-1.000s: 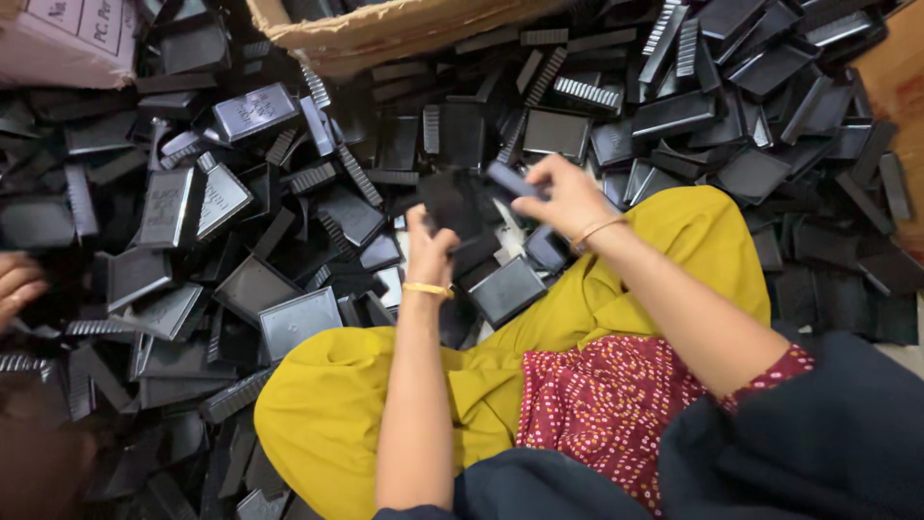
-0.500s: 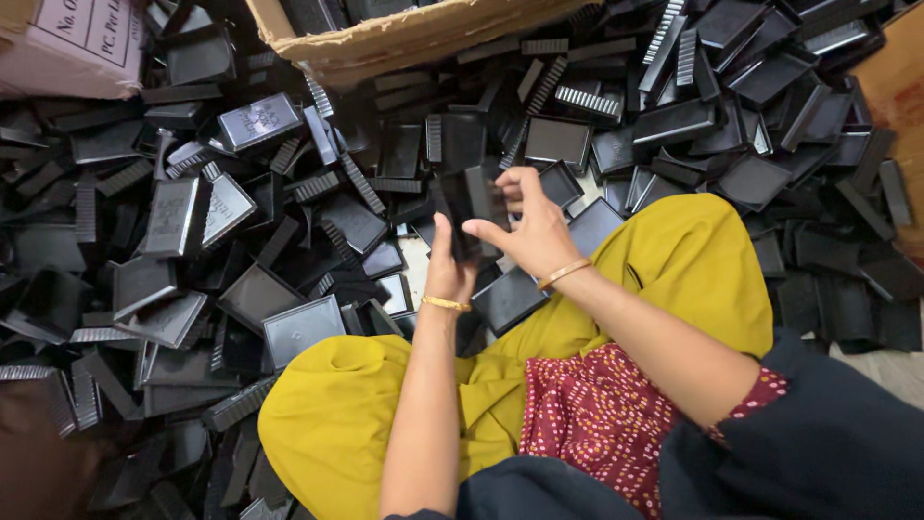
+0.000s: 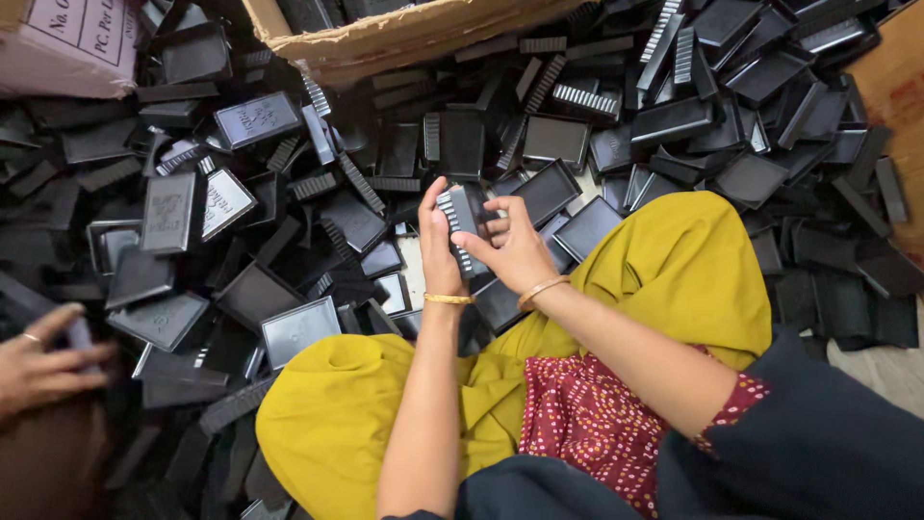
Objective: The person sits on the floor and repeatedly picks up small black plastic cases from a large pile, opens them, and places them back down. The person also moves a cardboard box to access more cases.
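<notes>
Nearest the camera, yellow trousers [image 3: 674,279] cover the person's folded knees, with a red dotted tunic [image 3: 587,424] at about 6 o'clock. Just above the knees, both hands meet at the centre. The left hand [image 3: 438,250] wraps its fingers around a small black ribbed plastic part [image 3: 464,220], gripping its left edge; a gold bangle [image 3: 449,299] sits on that wrist. The right hand [image 3: 515,252] pinches the same part from the right, thumb across its face, so the part stands upright between the two hands. Around them, from 9 o'clock through 12 to 3, spreads a heap of black plastic trays and ribbed pieces [image 3: 289,221]. At 8 o'clock, another person's hand [image 3: 43,361] rests on the pile, closed on a piece. Farthest, at 12 o'clock, stands a cardboard box [image 3: 404,34], and at 11 o'clock a pink carton [image 3: 58,43].
</notes>
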`<state>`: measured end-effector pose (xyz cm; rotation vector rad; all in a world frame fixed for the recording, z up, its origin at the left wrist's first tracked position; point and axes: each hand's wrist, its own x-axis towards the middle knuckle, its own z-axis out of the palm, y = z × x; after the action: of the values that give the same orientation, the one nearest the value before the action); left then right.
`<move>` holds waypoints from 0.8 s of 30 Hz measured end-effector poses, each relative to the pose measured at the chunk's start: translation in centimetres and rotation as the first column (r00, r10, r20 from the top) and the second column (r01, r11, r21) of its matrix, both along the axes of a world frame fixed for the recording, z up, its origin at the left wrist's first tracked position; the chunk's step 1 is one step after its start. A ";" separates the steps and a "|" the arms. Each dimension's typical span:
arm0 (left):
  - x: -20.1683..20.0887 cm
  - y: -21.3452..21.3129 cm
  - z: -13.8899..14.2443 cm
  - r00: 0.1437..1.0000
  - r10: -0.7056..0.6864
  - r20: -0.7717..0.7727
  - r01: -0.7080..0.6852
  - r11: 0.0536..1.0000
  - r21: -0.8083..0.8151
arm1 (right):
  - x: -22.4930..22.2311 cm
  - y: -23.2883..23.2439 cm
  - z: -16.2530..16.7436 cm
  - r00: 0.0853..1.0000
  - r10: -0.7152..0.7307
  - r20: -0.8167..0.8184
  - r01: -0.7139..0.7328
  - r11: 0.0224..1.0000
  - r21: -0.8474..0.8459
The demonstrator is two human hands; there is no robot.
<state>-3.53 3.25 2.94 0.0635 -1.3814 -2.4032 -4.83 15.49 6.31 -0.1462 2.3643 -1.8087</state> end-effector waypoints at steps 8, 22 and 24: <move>0.7 -0.9 0.0 0.995 0.101 -0.013 -0.102 0.991 -0.091 | -0.3 -0.3 1.1 0.954 0.246 0.171 -0.229 0.967 -0.114; 0.4 -3.4 -0.7 0.889 0.450 0.089 -0.299 0.716 -0.631 | 1.5 3.4 5.4 0.903 0.415 -0.111 -0.354 0.866 0.353; 0.1 -3.4 -0.8 0.963 0.233 0.136 -0.144 0.871 -0.470 | -2.3 4.8 8.1 0.790 0.598 -0.134 -0.403 0.672 0.622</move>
<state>-3.41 -0.19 2.11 0.2962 -1.8996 -1.8958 -7.13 20.30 14.39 -0.9926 2.5909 -0.8176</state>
